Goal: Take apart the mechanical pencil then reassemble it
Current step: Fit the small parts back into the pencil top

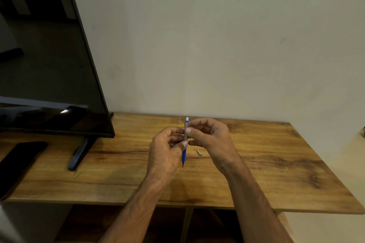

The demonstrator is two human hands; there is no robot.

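Both hands (167, 150) (209, 138) pinch upright mechanical pencil (185, 142).

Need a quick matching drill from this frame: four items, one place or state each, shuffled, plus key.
Items:
1. pencil
2. cap
3. phone
4. TV

Places or states:
A. lying loose on the table, right of the hands
B. flat at the table's left edge
C. held upright in both hands, tip down
D. standing on its feet at the left, screen dark

Pairs: 1-C, 2-A, 3-B, 4-D
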